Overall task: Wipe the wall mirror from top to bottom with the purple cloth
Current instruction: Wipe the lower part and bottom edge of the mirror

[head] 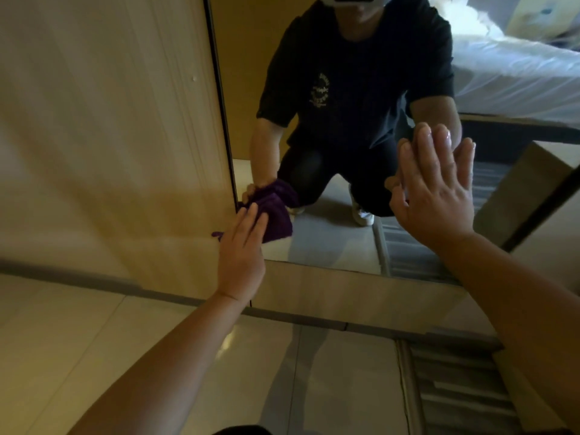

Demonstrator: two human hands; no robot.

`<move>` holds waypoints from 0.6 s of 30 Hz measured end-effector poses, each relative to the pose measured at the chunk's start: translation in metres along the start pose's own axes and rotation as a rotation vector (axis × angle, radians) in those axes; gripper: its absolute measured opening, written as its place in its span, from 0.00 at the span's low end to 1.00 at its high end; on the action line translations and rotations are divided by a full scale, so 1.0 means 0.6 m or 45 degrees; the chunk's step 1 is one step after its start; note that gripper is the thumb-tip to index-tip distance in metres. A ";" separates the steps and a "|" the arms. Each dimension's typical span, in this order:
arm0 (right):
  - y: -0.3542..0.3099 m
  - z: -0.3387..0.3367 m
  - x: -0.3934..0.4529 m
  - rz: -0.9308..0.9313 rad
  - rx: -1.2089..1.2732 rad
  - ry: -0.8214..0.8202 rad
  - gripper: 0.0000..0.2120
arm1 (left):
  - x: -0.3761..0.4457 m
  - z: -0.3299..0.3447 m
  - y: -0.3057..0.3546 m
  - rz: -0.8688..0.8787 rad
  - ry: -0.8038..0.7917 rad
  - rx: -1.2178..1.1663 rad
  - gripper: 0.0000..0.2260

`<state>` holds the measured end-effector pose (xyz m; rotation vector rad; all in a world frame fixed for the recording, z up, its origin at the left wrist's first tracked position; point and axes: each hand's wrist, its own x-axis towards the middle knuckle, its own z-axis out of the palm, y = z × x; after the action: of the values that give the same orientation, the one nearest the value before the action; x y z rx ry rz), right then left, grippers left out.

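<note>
The wall mirror (326,243) fills the upper right of the head view, its dark left edge running down to a bottom rim just above the skirting. My left hand (243,252) presses the bunched purple cloth (276,221) flat against the glass at the mirror's lower left corner. My right hand (434,189) lies flat on the glass further right and higher, fingers spread, holding nothing. The mirror reflects a crouching person in dark clothes and both hands.
A pale wood-grain wall panel (110,136) stands left of the mirror. Glossy floor tiles (157,356) lie below, with a grey striped mat (455,387) at the lower right. A white bed (518,73) appears in the reflection.
</note>
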<state>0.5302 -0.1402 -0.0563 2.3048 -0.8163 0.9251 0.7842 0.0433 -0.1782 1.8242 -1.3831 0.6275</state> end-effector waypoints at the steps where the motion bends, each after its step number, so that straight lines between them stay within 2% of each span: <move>1: -0.001 -0.003 0.000 0.005 0.003 -0.013 0.31 | 0.008 -0.012 0.006 -0.177 0.023 -0.062 0.25; 5: -0.010 -0.011 0.000 0.035 0.027 -0.010 0.29 | 0.001 -0.012 0.007 -1.216 0.191 -0.494 0.24; 7: -0.015 -0.016 0.000 0.049 0.048 -0.024 0.30 | -0.014 0.004 0.013 -1.653 0.113 -0.713 0.23; 8: -0.016 -0.018 0.000 0.052 0.060 -0.031 0.30 | -0.020 0.013 0.020 -1.783 0.046 -0.790 0.22; 10: -0.014 -0.022 -0.001 0.045 0.081 -0.047 0.31 | -0.025 0.032 0.038 -1.888 -0.055 -0.914 0.21; 12: -0.010 -0.026 -0.002 0.020 0.096 -0.040 0.31 | -0.019 0.049 0.056 -1.942 -0.051 -0.977 0.22; 16: 0.007 -0.026 -0.009 -0.055 0.048 -0.081 0.30 | -0.006 0.084 0.071 -2.047 0.171 -1.135 0.25; 18: 0.023 -0.019 -0.012 -0.130 0.000 -0.067 0.29 | -0.007 0.094 0.072 -2.046 0.220 -1.154 0.25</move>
<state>0.5119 -0.1397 -0.0510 2.3563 -0.7129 0.8229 0.7384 -0.0051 -0.2032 1.4132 0.2253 -0.5994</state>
